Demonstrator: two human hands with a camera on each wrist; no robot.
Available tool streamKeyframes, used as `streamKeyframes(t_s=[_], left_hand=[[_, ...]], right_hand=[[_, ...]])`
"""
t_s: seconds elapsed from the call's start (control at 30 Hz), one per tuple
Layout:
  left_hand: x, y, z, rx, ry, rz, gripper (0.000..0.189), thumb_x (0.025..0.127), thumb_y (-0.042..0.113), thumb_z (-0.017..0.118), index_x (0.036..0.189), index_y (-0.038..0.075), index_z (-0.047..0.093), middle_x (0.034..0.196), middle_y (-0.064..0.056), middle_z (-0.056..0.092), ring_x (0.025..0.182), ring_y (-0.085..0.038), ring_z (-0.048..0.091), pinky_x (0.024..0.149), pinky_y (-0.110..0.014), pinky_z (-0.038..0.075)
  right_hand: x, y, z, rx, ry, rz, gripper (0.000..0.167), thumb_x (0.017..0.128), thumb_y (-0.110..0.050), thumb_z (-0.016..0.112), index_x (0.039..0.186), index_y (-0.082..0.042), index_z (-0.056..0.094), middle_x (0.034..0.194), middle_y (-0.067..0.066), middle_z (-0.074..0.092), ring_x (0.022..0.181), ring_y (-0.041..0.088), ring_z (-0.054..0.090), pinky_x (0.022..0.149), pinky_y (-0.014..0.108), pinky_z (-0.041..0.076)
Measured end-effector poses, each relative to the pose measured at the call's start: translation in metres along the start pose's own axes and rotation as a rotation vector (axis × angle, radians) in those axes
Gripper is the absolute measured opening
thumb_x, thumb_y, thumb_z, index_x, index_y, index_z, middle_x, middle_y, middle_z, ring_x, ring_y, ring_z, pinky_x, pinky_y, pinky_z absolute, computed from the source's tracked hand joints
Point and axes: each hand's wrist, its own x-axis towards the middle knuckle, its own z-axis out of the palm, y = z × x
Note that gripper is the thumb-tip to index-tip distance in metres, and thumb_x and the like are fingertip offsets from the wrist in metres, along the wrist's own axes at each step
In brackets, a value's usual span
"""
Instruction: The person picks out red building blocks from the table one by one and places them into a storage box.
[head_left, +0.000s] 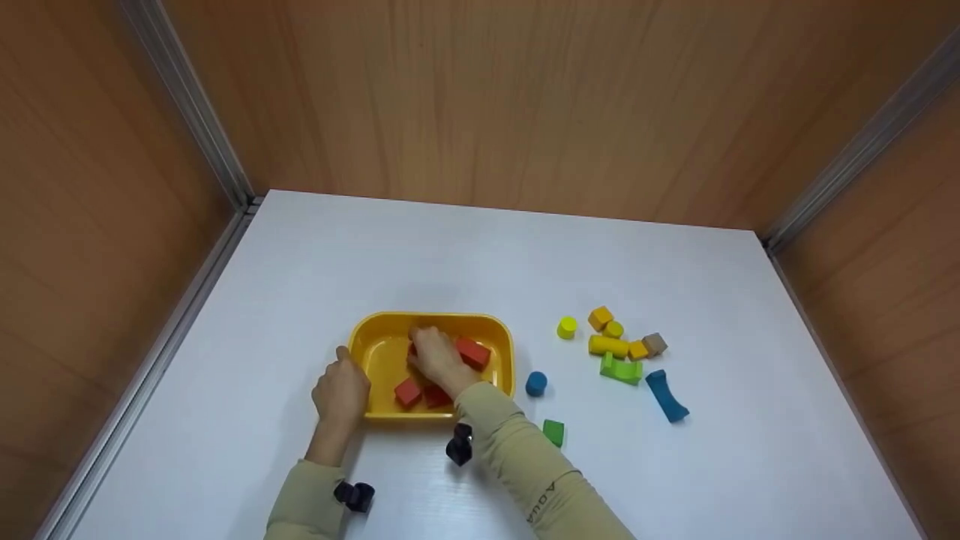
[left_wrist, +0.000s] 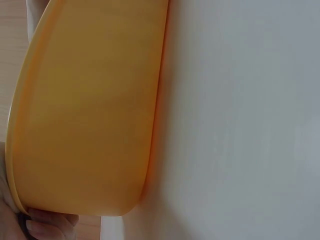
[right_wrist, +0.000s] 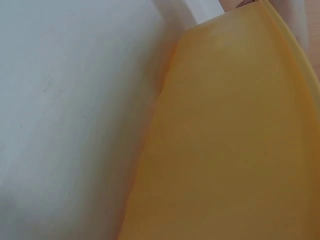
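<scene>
A yellow plastic tray (head_left: 431, 417) sits on the white table, its outer wall (left_wrist: 90, 110) filling much of the left wrist view. My left hand (head_left: 342, 391) grips the tray's left rim, with fingertips (left_wrist: 45, 227) curled at the corner. Inside the tray, my right hand (head_left: 441, 361) reaches down with bent fingers and pinches a red block (head_left: 411, 352), mostly hidden by them. Other red blocks lie close by: one right of the hand (head_left: 473, 353), one at the front (head_left: 408, 392), and another partly under the wrist (head_left: 436, 397). The right wrist view shows only the tray's outside (right_wrist: 225, 130).
Right of the tray lie a blue cylinder (head_left: 536, 384), a green block (head_left: 553, 433) beside the right sleeve, and a blue curved piece (head_left: 667, 396). Farther back are a green arch (head_left: 621, 369), a yellow cylinder (head_left: 608, 346) and several small blocks. Wooden panels (head_left: 480, 105) enclose the table.
</scene>
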Motion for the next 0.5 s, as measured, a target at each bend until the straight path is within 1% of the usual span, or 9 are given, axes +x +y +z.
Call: streamKeyframes(t_s=[0.1, 0.23, 0.33, 0.4, 0.5], left_hand=[[0.001, 0.0, -0.001, 0.002, -0.012, -0.003, 0.023, 0.086, 0.003, 0.044, 0.104, -0.01, 0.041, 0.067, -0.017, 0.054, 0.054, -0.026, 0.053, 0.049, -0.042, 0.044], [0.002, 0.0, 0.0, 0.003, -0.029, -0.012, 0.025, 0.086, 0.003, 0.045, 0.107, -0.01, 0.04, 0.068, -0.017, 0.055, 0.054, -0.025, 0.053, 0.048, -0.04, 0.043], [0.003, -0.001, 0.0, -0.006, -0.024, -0.012, 0.025, 0.086, 0.003, 0.044, 0.107, -0.009, 0.041, 0.068, -0.017, 0.055, 0.053, -0.025, 0.053, 0.048, -0.04, 0.043], [0.003, -0.002, 0.0, -0.012, -0.009, -0.003, 0.024, 0.086, 0.003, 0.044, 0.106, -0.009, 0.041, 0.068, -0.017, 0.055, 0.053, -0.025, 0.052, 0.047, -0.04, 0.043], [0.003, -0.002, 0.0, -0.019, 0.003, 0.016, 0.021, 0.085, 0.002, 0.042, 0.103, -0.009, 0.042, 0.065, -0.015, 0.053, 0.051, -0.024, 0.051, 0.045, -0.038, 0.041]], right_hand=[[0.0, 0.0, 0.001, 0.002, -0.002, 0.007, 0.014, 0.082, -0.013, 0.062, 0.092, -0.006, 0.056, 0.073, 0.003, 0.052, 0.066, 0.016, 0.049, 0.061, 0.023, 0.042], [-0.001, 0.0, 0.001, -0.013, 0.01, -0.001, 0.02, 0.08, -0.017, 0.064, 0.095, -0.006, 0.056, 0.076, 0.003, 0.054, 0.068, 0.015, 0.051, 0.062, 0.023, 0.043], [-0.004, 0.001, -0.001, -0.039, 0.053, -0.034, 0.026, 0.08, -0.021, 0.065, 0.099, -0.006, 0.056, 0.082, 0.004, 0.056, 0.072, 0.016, 0.054, 0.065, 0.025, 0.045], [-0.006, 0.001, -0.004, -0.051, 0.087, -0.06, 0.029, 0.08, -0.022, 0.065, 0.102, -0.004, 0.056, 0.088, 0.006, 0.057, 0.076, 0.017, 0.054, 0.068, 0.026, 0.046], [-0.011, 0.003, -0.011, -0.043, 0.138, -0.094, 0.031, 0.081, -0.022, 0.064, 0.105, -0.003, 0.057, 0.094, 0.008, 0.057, 0.082, 0.018, 0.055, 0.073, 0.027, 0.045]])
